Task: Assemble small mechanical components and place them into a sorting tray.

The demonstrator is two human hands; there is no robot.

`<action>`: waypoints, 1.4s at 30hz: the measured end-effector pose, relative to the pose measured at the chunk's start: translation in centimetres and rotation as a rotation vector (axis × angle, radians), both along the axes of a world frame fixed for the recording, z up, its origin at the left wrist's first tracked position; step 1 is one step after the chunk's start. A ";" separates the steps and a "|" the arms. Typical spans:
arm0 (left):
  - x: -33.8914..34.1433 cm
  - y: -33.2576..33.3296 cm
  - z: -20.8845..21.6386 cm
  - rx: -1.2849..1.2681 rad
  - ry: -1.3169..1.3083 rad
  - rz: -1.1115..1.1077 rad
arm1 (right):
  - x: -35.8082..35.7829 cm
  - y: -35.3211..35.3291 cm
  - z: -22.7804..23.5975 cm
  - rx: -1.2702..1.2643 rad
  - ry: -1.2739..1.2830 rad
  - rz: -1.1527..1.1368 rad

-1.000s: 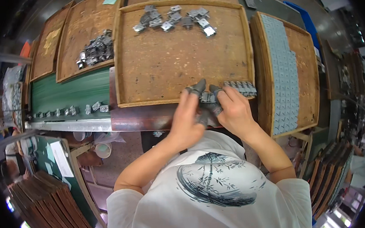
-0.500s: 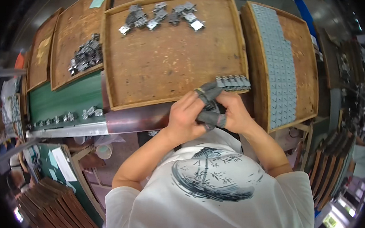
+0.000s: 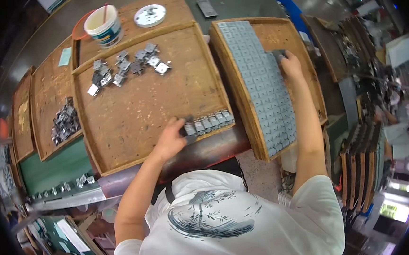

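Near the front right corner of the middle wooden tray (image 3: 146, 163), a row of several small silver metal parts (image 3: 211, 122) stands side by side. My left hand (image 3: 171, 139) has its dark-covered fingertips closed around the left end of that row. Over the right tray (image 3: 247, 119), my right hand (image 3: 291, 65) reaches to the right edge of a tight grid of flat grey square pieces (image 3: 257, 76). Its dark-covered fingers are pinched together, and whatever lies between them is hidden. Loose silver metal parts (image 3: 123, 67) lie in clusters at the back of the middle tray.
Behind the middle tray stand a white bucket (image 3: 103, 28) and a round white lid (image 3: 150, 16) with dark bits on it. Further left, another tray holds a pile of metal parts (image 3: 65, 122). More parts (image 3: 65, 186) line the green bench. A blue bin (image 3: 287, 3) sits at the far right.
My hands were together in front of my chest and have parted. The left went to the row's left end, the right out to the grid. The whole view has swung toward the right.
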State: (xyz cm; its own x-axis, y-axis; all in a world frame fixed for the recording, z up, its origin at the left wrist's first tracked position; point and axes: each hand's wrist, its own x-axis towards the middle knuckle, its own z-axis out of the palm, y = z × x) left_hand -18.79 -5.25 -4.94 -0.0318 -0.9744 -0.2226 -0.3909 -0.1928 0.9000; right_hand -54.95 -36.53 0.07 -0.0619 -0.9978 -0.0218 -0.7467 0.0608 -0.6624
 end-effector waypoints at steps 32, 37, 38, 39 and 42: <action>13.7 17.6 5.1 -0.268 0.906 0.975 | 19.3 23.3 3.1 0.283 -0.855 0.470; 6.8 13.0 8.5 -0.341 0.933 0.753 | 22.4 28.6 6.5 0.490 -0.877 0.753; 5.9 12.4 8.9 -0.380 0.890 0.719 | 22.4 29.0 7.5 0.425 -0.677 0.825; 5.2 12.1 9.4 -0.373 0.887 0.663 | 22.2 29.2 8.4 0.369 -0.478 0.896; 3.5 11.1 10.3 -0.332 0.781 0.542 | 21.6 29.5 9.1 -0.070 -0.206 1.029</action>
State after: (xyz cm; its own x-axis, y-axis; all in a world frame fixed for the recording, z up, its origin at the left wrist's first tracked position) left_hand -15.34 5.87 5.33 0.4133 -0.9096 -0.0436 0.3974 0.1371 0.9073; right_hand -33.35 -7.07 9.14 0.8145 -0.5667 0.1245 -0.2890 -0.5822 -0.7599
